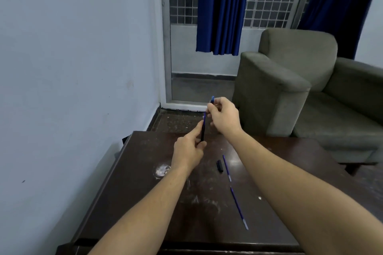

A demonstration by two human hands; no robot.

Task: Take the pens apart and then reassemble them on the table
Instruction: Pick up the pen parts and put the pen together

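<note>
Dark brown wooden table (145,203), glossy top marked with pale scuffs and dusty smears. A whitish round stain (162,170) sits toward the left side. Right of centre lie three pen parts: a short black cap (219,166), and just beside it on the right a thin blue refill (227,168) pointing away from the viewer. A second blue refill (238,207) lies nearer the front edge, roughly in line with the first, its pale tip toward the viewer. A small white speck (259,198) rests further right.

blue-grey wall (72,58) | blue curtains (221,10) | grey armchair (290,80) | dark table (145,182)
</note>
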